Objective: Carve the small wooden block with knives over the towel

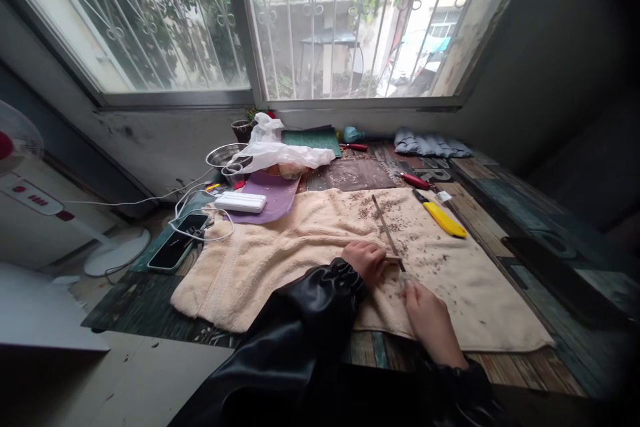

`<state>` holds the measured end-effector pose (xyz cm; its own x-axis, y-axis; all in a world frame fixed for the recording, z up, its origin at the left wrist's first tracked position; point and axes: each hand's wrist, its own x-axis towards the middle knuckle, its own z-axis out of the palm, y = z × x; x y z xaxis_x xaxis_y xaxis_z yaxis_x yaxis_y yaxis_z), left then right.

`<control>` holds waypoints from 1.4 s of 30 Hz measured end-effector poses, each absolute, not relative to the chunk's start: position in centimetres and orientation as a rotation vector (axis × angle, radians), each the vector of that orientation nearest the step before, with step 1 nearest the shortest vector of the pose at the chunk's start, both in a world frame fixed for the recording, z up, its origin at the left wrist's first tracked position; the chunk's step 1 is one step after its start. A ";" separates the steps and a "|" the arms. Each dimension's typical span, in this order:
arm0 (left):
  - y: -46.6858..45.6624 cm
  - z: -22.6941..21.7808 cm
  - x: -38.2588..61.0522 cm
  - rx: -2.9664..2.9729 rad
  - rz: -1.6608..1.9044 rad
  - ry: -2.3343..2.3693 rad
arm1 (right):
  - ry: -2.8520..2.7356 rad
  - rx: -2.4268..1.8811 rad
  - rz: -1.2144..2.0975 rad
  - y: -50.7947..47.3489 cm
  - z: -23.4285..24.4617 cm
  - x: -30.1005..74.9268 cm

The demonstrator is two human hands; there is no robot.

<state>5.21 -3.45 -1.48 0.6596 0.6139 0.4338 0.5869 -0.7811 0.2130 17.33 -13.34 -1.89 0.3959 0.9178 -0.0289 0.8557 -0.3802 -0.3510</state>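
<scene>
My left hand (364, 261) is closed on a small wooden piece (393, 259), pressing it down on the cream towel (280, 247). My right hand (431, 317) grips the near end of a long, thin, dark file (383, 221). The file points away from me and crosses the tip of the wooden piece, seeming to touch it. My fingers hide most of the file's handle. Dark shavings (373, 208) lie scattered over the towel around the file. To the right, a yellow utility knife (445, 219) rests on the towel.
At the left are a phone (179, 243), a white power bank (241, 202) with a cable, and a purple sheet (270, 197). Behind stand a metal bowl (220, 157), a plastic bag (285, 155), and a red-handled tool (415, 181). A fan (30, 193) stands left of the table.
</scene>
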 end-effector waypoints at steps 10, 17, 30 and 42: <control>-2.8 -1.1 5.1 2.726 0.705 1.157 | -1.545 -2.344 0.399 -14.8 -1.8 17.7; -3.3 -0.8 4.9 2.783 0.717 1.044 | -1.585 -2.347 0.353 -13.5 -1.2 17.8; -3.5 -1.1 5.1 2.750 0.702 1.061 | -1.577 -2.331 0.383 -13.8 -1.2 17.6; -3.3 -0.5 4.8 2.779 0.691 1.038 | -1.544 -2.301 0.422 -14.7 -1.2 17.8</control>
<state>4.76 -3.30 -0.48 0.6657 0.6420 0.3804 0.5988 -0.7637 0.2410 17.78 -14.73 -1.22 0.3662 0.9288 -0.0570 0.8288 -0.3534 -0.4337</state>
